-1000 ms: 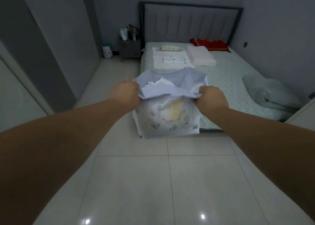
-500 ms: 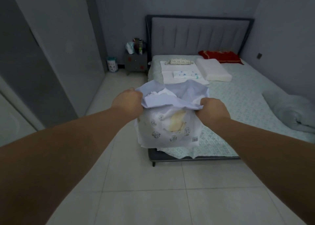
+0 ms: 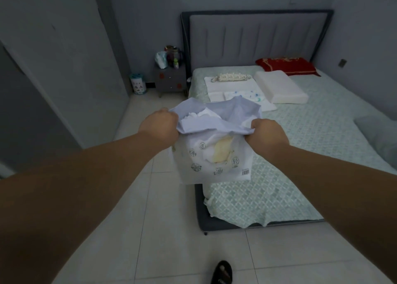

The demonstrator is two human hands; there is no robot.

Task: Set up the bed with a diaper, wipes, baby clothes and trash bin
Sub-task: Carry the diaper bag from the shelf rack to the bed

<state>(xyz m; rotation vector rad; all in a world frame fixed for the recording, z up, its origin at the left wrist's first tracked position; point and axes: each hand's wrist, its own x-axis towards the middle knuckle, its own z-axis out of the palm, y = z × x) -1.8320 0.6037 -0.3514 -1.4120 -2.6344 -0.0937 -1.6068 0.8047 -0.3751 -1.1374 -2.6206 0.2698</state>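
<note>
While both hands (image 3: 211, 131) grip its open top, the white diaper pack (image 3: 212, 154) hangs crumpled.

— What colours show on the soft plastic diaper pack (image 3: 214, 159)?
— White, pale yellow picture, round green-grey printed badges, lilac top.
— At one o'clock?
— Quilted mint-green bed cover (image 3: 300, 150); beyond it, red embroidered pillow (image 3: 287, 66).
</note>
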